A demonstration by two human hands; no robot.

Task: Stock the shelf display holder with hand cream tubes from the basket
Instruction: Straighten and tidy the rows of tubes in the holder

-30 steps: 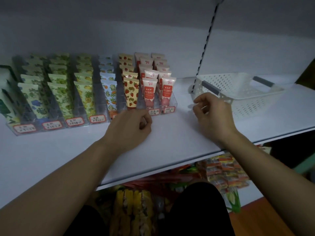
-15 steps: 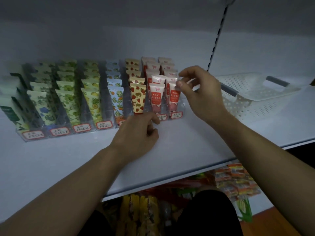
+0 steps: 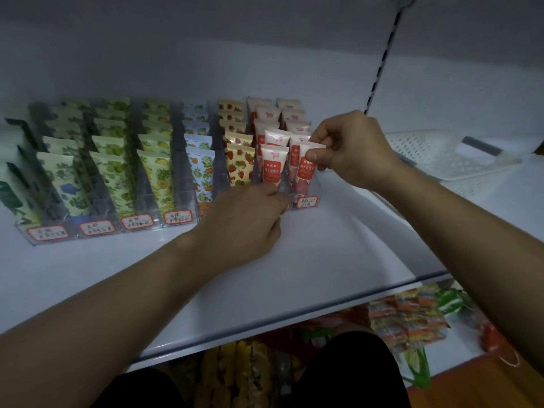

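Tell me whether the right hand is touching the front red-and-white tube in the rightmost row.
Touching. The head view shows the right hand pinching the top edge of the front red-and-white tube, thumb pressed on its face.

Glossy plastic tubes (image 3: 275,163) stand in a clear plastic holder (image 3: 306,201) between the hands. Under them lies a smooth, matt white shelf (image 3: 323,260). Right of the right hand (image 3: 350,151) sits a perforated white plastic basket (image 3: 441,160).

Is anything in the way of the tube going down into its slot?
Nothing visible blocks it. The right hand pinches the front red-and-white tube by its top, already standing in the holder's rightmost front slot.
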